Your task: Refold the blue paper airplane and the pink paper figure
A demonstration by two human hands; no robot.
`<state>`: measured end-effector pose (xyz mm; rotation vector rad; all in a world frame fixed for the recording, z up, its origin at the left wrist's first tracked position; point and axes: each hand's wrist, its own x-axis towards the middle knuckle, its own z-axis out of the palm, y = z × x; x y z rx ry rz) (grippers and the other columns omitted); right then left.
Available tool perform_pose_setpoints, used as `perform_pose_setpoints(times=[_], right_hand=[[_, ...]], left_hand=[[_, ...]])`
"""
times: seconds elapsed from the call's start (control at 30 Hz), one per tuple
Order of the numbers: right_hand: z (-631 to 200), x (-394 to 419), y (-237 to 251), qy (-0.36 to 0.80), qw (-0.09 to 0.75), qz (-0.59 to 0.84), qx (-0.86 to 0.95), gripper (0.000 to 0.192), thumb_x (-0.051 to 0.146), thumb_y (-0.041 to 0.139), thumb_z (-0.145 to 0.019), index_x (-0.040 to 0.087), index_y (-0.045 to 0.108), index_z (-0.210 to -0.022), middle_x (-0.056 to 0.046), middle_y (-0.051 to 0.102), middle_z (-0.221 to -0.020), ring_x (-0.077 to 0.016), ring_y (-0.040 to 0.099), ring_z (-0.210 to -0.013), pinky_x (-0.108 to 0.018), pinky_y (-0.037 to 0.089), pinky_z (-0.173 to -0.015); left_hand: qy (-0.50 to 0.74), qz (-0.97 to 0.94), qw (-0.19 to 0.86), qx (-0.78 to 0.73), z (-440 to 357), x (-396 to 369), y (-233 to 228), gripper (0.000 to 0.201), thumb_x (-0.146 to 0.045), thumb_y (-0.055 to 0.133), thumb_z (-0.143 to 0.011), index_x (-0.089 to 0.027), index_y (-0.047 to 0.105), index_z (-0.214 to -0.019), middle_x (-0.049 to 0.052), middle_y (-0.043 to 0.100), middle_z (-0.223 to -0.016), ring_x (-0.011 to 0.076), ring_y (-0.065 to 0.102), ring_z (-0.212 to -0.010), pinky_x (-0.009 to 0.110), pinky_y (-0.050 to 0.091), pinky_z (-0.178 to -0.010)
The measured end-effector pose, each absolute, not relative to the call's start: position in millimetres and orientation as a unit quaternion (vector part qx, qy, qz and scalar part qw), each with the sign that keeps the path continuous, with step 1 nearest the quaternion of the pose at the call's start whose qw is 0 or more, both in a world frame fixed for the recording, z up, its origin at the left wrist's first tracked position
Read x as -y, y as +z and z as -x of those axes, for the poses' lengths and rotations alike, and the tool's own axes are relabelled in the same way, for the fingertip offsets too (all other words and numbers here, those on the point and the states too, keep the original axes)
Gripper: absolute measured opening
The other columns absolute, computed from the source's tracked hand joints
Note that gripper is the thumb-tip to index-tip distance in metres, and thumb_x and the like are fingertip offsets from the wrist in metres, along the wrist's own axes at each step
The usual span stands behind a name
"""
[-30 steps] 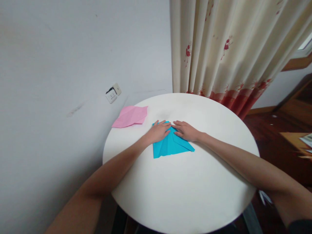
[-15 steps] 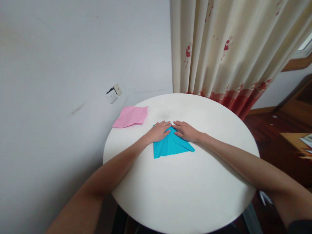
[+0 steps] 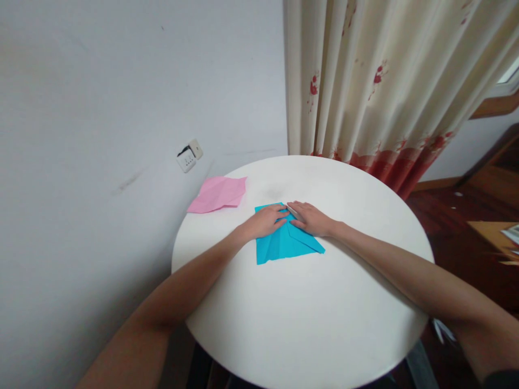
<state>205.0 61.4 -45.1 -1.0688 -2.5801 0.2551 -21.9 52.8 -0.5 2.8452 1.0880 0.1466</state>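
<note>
A sheet of blue paper (image 3: pixel 284 246) lies on the white round table (image 3: pixel 308 308), its right side folded over in a slanting flap. My left hand (image 3: pixel 270 220) rests flat on the sheet's upper left part, fingers stretched toward the top point. On the folded right edge lies my right hand (image 3: pixel 310 218), palm down with its fingers extended. The fingertips of both hands come close together near the top of the paper. Beneath the hands, parts of the sheet are hidden.
A creased pink paper sheet (image 3: pixel 219 193) lies at the table's far left, by the wall (image 3: pixel 121 97) with its socket (image 3: pixel 186 160). A cream and red curtain (image 3: pixel 365 81) hangs behind the table. Off to the right is a wooden surface with papers (image 3: pixel 513 233).
My left hand has shifted slightly down and right across the blue paper, uncovering more of its upper left edge. My right hand stays almost where it was.
</note>
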Motion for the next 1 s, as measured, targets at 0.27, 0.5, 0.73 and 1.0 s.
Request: perform_pose_setpoints(times=[0.27, 0.5, 0.73, 1.0], right_hand=[[-205.1, -60.7, -42.8, 0.069, 0.162, 0.362, 0.916, 0.058, 0.046, 0.040, -0.101, 0.013, 0.043, -0.149, -0.020, 0.040, -0.154, -0.0334, 0.036, -0.144, -0.055, 0.032, -0.114], [-205.2, -61.4, -42.9, 0.082, 0.176, 0.356, 0.914, 0.059, 0.046, 0.042, -0.100, 0.015, 0.042, -0.150, -0.019, 0.039, -0.154, -0.0340, 0.035, -0.144, -0.058, 0.032, -0.114], [-205.4, -62.8, -44.5, 0.069, 0.165, 0.359, 0.916, 0.059, 0.046, 0.042, -0.101, 0.013, 0.044, -0.149, -0.020, 0.040, -0.154, -0.0340, 0.035, -0.144, -0.056, 0.032, -0.114], [-206.7, -61.3, -40.4, 0.074, 0.164, 0.347, 0.920, 0.054, 0.044, 0.043, -0.101, 0.018, 0.048, -0.148, -0.019, 0.041, -0.154, -0.0357, 0.037, -0.143, -0.058, 0.033, -0.113]], left_hand=[[0.063, -0.930, 0.042, -0.360, 21.7, -50.6, 1.6, 0.040, -0.036, 0.039, -0.102, -0.024, 0.063, -0.131, 0.006, 0.055, -0.143, 0.0244, 0.052, -0.130, 0.037, 0.039, -0.112], [0.048, -0.921, 0.007, -0.387, 19.5, -49.7, 0.3, 0.044, -0.039, 0.038, -0.102, -0.022, 0.057, -0.138, 0.007, 0.054, -0.145, 0.0250, 0.047, -0.136, 0.038, 0.034, -0.115], [0.031, -0.908, -0.012, -0.417, 20.7, -52.9, -6.1, 0.051, -0.040, 0.036, -0.102, -0.015, 0.048, -0.145, 0.011, 0.044, -0.153, 0.0259, 0.041, -0.141, 0.039, 0.030, -0.117], [0.043, -0.899, 0.010, -0.435, 27.9, -65.2, -20.7, 0.054, -0.048, 0.032, -0.103, -0.023, 0.041, -0.150, 0.006, 0.036, -0.159, 0.0249, 0.033, -0.146, 0.041, 0.025, -0.119]])
